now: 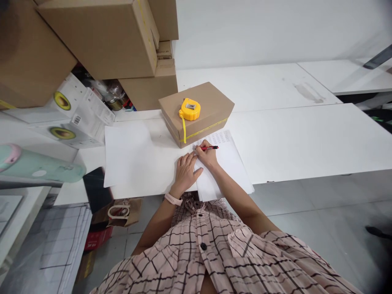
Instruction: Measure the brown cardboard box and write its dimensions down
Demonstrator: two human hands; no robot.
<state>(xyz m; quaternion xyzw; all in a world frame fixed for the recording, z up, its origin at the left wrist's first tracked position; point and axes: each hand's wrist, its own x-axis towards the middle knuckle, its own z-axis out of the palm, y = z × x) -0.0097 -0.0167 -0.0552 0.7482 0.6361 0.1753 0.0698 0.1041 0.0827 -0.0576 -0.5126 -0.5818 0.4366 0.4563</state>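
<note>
My right hand (207, 155) is closed around a red and black pen (211, 148), its tip hidden by the fingers. Under that hand lies a stack of white paper (226, 171) with rows of small print or writing along its top. My left hand (186, 169) rests flat at the paper's left edge, fingers stretched and thumb apart. Just beyond both hands sits a closed cardboard box (211, 100) with a yellow measuring strip along its side. A yellow tape measure (190, 110) lies on its lid, the tape end hanging over the front edge.
Blank white sheets (125, 155) lie on the white table (294, 139) to the left. Large cardboard boxes (101, 36) are piled at the back left, beside white cartons (78, 110) with avocado pictures. A mint-green bottle (45, 165) and a dark phone-like slab (97, 188) are at far left.
</note>
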